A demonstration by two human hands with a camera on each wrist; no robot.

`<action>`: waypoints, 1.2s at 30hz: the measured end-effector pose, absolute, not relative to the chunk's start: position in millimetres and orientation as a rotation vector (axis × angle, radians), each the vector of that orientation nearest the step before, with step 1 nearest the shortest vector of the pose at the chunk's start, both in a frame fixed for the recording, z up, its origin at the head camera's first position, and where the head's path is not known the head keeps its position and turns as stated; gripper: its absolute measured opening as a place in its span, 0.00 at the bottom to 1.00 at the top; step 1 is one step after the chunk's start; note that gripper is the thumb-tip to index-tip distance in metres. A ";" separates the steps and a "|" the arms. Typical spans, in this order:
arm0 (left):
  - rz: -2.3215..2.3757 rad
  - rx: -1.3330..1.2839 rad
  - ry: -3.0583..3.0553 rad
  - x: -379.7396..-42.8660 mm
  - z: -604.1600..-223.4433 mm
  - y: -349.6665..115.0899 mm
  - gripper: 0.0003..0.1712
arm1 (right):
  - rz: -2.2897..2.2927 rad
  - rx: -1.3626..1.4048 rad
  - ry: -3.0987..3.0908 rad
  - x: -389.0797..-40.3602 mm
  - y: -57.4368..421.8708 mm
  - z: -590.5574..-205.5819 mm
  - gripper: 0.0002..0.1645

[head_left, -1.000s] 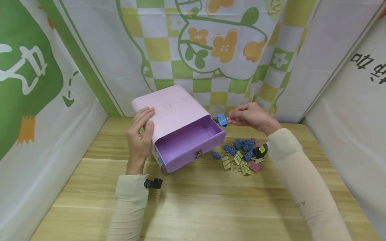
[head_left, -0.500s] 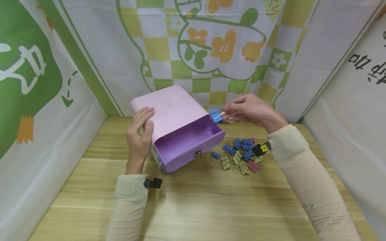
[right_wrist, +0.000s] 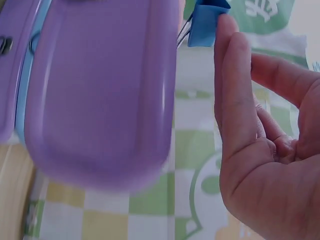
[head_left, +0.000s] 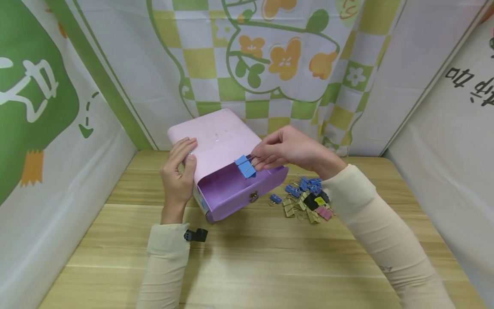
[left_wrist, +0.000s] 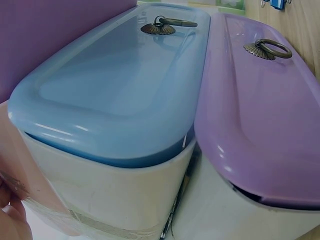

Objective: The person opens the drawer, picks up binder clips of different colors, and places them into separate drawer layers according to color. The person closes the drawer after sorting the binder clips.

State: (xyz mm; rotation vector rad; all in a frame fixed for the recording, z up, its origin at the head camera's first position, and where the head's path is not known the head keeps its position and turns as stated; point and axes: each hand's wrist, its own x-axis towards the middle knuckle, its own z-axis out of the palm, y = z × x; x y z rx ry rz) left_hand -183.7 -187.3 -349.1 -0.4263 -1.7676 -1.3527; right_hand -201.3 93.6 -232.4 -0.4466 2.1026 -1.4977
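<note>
My right hand [head_left: 299, 150] pinches a blue binder clip [head_left: 245, 166] by its wire handles, over the pulled-out top drawer [head_left: 231, 204] of a small cabinet. The drawer is purple with a metal ring pull; the cabinet's top [head_left: 216, 133] is pale pink. In the right wrist view the same binder clip [right_wrist: 206, 25] shows at the fingertips, beside the purple drawer front [right_wrist: 100, 100]. My left hand [head_left: 177, 180] rests against the cabinet's left side, fingers at its top edge. The left wrist view shows a closed blue drawer [left_wrist: 120, 80] and a closed purple drawer [left_wrist: 280, 110].
A pile of blue, yellow and pink binder clips [head_left: 302, 195] lies on the wooden table [head_left: 247, 266] right of the cabinet, partly under my right wrist. One small blue clip [head_left: 275, 198] lies apart, near the drawer. A printed curtain [head_left: 262, 107] hangs behind.
My right hand has carried the blue binder clip leftward from beside the cabinet to over the open drawer. The left hand and cabinet have stayed put.
</note>
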 end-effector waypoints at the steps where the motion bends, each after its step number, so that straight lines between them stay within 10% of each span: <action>1: -1.353 -0.425 -1.768 -183.4 -348.8 -187.2 0.19 | -1.488 -0.466 2.093 -199.8 89.3 -233.1 0.16; 36: -1.345 -0.443 -1.769 -206.7 -374.6 -202.3 0.19 | -0.987 -0.827 2.184 -188.3 19.7 -256.0 0.16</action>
